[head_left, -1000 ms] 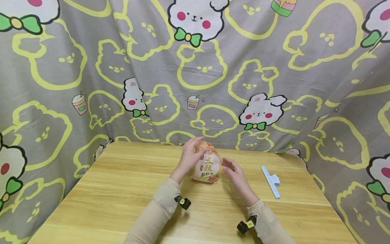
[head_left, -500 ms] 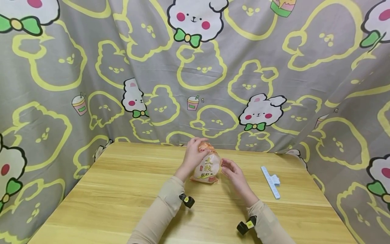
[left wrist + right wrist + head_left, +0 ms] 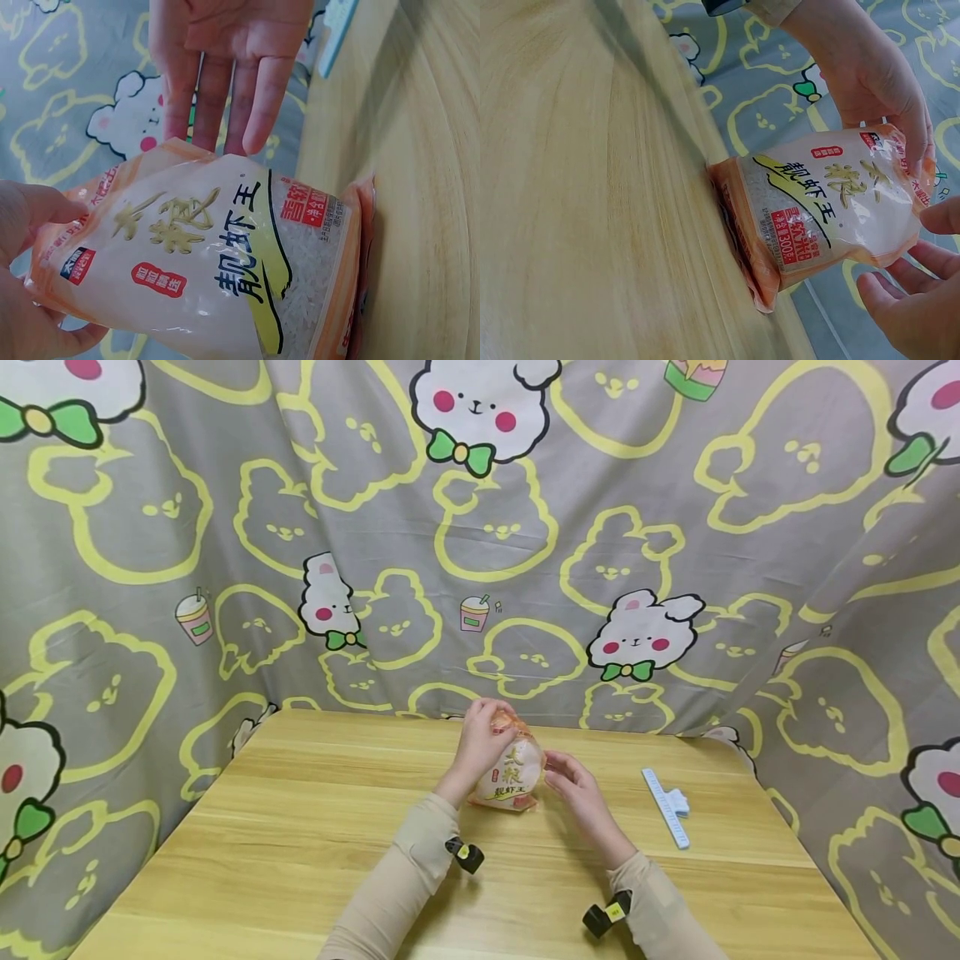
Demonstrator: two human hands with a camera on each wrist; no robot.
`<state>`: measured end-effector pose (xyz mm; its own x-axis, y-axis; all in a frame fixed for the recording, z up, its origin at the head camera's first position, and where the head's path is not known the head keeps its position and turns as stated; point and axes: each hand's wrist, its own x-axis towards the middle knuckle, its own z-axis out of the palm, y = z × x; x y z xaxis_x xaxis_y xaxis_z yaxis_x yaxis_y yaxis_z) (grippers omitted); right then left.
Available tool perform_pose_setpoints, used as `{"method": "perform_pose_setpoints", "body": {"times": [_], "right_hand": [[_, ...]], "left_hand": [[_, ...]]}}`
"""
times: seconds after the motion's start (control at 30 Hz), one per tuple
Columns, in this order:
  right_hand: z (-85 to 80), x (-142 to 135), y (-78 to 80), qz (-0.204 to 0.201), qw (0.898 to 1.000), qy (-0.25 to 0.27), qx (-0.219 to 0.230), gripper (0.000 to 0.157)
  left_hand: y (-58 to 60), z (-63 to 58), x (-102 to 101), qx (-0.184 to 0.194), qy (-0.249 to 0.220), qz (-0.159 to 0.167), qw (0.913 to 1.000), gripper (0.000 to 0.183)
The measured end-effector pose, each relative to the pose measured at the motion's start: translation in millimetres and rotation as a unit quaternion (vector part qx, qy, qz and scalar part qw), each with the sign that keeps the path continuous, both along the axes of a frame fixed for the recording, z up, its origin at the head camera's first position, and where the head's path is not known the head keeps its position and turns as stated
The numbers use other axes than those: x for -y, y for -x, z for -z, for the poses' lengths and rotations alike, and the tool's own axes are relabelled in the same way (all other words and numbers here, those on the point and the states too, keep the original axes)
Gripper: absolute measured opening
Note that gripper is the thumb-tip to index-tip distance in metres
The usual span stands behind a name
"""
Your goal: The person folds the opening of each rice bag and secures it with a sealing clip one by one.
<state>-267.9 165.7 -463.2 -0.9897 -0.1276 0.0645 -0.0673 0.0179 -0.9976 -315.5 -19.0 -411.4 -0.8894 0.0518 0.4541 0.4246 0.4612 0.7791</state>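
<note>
A plastic bag of rice point(image 3: 513, 777), orange and white with gold and black lettering, stands upright on the table; grains show through its window in the left wrist view. My left hand point(image 3: 480, 747) grips the gathered top of the bag point(image 3: 202, 247), thumb in front and fingers behind, as the right wrist view also shows. Beside the bag's right side is my right hand point(image 3: 577, 785), its fingers fairly straight and the tips at the bag's edge. In the left wrist view those fingertips of the right hand point(image 3: 232, 45) are partly hidden behind the bag.
A light blue bag clip point(image 3: 667, 807) with a long, ruler-like bar lies on the wooden table point(image 3: 300, 827), to the right of my right hand. A grey curtain point(image 3: 420, 527) with cartoon prints hangs behind the table and along both sides.
My left hand has shifted rightward over the bag's top, covering more of it. The right hand and the bag's base have stayed in place.
</note>
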Motion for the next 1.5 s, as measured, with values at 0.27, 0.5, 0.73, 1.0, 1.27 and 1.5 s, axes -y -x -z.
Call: {"method": "perform_pose_setpoints", "body": {"times": [0.27, 0.5, 0.73, 1.0, 1.27, 1.5], "right_hand": [[-0.6, 2, -1.3, 0.004, 1.0, 0.003, -0.004, 0.043], [0.3, 2, -1.0, 0.011, 1.0, 0.004, -0.017, 0.04], [2.2, 2, 3.6, 0.025, 0.999, 0.037, -0.008, 0.038], [4.5, -1, 10.1, 0.029, 0.999, 0.034, -0.025, 0.04], [3.8, 0, 20.8, 0.04, 0.999, 0.029, -0.017, 0.036], [3.4, 2, 27.7, 0.047, 0.998, 0.035, -0.005, 0.024]], "left_hand": [[-0.2, 2.4, -1, -0.01, -0.012, 0.006, 0.9999, 0.018], [0.0, 4.1, -1, -0.036, -0.011, 0.005, 0.9993, 0.016], [-0.4, 3.6, -2, -0.027, -0.031, 0.012, 0.9991, 0.012], [-1.1, 3.4, -2, -0.016, -0.04, 0.013, 0.999, 0.011], [-1.9, 1.0, -3, -0.031, -0.034, -0.006, 0.9989, 0.025], [-2.0, -1.3, -4, -0.026, -0.028, -0.019, 0.9991, 0.024]]}}
